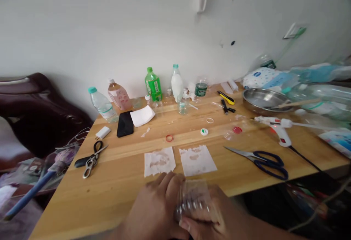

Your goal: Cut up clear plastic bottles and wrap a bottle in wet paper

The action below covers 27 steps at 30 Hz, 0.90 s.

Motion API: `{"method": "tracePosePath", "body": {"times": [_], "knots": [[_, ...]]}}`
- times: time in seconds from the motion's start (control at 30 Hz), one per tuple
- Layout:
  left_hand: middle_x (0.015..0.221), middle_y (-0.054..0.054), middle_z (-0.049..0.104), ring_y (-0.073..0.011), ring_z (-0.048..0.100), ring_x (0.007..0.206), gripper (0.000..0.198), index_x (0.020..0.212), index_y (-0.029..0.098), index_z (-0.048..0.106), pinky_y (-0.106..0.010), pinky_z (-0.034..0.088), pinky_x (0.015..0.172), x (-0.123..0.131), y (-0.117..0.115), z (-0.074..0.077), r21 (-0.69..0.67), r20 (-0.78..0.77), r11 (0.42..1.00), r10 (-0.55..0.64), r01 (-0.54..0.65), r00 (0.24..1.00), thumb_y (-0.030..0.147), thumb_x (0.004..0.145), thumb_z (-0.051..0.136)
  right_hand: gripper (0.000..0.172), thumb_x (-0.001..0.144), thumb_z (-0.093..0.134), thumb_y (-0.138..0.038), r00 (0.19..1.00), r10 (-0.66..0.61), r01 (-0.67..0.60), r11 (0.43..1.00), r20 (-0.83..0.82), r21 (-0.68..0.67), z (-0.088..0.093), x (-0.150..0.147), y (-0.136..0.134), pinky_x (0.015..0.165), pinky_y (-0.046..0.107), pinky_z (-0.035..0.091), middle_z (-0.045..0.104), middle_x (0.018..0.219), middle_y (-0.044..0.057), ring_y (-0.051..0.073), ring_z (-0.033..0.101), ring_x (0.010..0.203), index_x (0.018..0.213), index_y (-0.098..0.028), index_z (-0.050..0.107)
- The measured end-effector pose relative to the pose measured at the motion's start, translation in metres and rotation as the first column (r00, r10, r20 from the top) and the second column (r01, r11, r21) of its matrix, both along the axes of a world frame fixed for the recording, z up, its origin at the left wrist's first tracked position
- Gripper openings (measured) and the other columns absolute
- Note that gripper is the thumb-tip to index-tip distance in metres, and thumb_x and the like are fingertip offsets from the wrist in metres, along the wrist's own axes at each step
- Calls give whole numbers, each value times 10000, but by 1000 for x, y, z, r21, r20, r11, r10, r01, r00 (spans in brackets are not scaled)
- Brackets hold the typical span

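At the table's front edge, both hands are wrapped round a clear ribbed piece of plastic bottle [194,196]. My left hand [161,205] grips it from the left, its fingers curled over the side. My right hand [211,214] holds it from the right and below, with the thumb pressed near its lower end. Part of the plastic is hidden by the fingers. Just beyond lie two white paper pieces with wet-looking patches, a left one [159,162] and a right one [199,161]. Large scissors [256,159] with dark blue handles rest to the right.
A glue gun [276,127] with a cord lies at the right, near a metal pan [263,101]. Small scissors [93,159] and a black phone [125,124] are at the left. Several bottles, including a green one [153,85], stand along the wall.
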<state>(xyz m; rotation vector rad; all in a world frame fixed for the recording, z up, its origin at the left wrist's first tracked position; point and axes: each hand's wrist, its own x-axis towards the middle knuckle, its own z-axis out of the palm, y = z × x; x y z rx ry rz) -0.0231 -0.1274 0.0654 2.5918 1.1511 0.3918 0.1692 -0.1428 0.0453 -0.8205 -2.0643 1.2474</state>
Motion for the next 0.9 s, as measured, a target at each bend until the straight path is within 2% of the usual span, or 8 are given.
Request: {"method": "tracePosePath", "body": {"times": [0.2,0.3,0.37,0.43,0.57,0.7,0.8,0.9], "knots": [[1116,-108,687,-319,695,989,640,1183,195,494,-430,588,782,2,108,44,95,-86,990,109,-100,990,253,633,818,313,927,551,-300,999,-29,34,992,-43,119,40,-4,117,603,243,395,607,668,-7,115,529,632,669,-181,683],[1127,-97,681,-319,688,1007,672,1202,206,486,-423,583,763,3,150,52,168,-44,973,168,-159,985,240,623,826,285,938,582,-362,999,-15,18,998,-43,62,48,1,163,624,239,441,654,749,7,131,583,687,759,-191,722],[1177,-84,674,-308,674,1067,691,1242,231,466,-414,584,772,0,169,50,202,-18,968,157,-150,987,245,651,823,241,916,635,-409,991,-62,62,998,-119,-2,42,6,183,683,243,493,701,874,27,155,642,786,892,-199,751],[1222,-74,670,-295,674,1091,720,1304,258,429,-408,588,777,-6,182,44,240,-17,963,126,-118,992,293,699,818,256,889,680,-432,974,-132,123,991,-184,-57,30,12,193,719,241,516,718,940,38,167,667,844,960,-200,760],[1248,-86,671,-285,724,982,724,1383,261,371,-404,604,706,-17,193,25,298,-45,954,50,-34,998,488,800,735,278,874,695,-455,956,-240,227,970,-168,-90,5,19,193,620,208,492,719,836,37,154,657,751,878,-189,777],[1192,-111,691,-296,744,881,869,1419,211,328,-422,609,625,-14,194,11,295,-44,949,-103,112,994,736,782,599,327,888,663,-496,950,-198,159,972,-242,-172,-7,14,183,635,225,512,712,812,49,180,677,780,873,-182,755],[1133,-104,711,-301,747,877,840,1376,185,368,-419,614,608,-10,193,6,279,-22,955,-103,105,994,714,778,626,336,947,585,-475,929,-216,147,961,-301,-236,-12,6,179,661,227,516,706,787,43,164,679,764,868,-182,728],[1118,-106,716,-296,749,855,689,1285,174,440,-425,624,620,-10,192,3,278,-16,956,-88,89,996,617,805,661,382,987,518,-425,931,-217,168,969,-293,-182,-15,0,178,626,212,495,685,740,40,140,659,707,775,-168,705]]}}
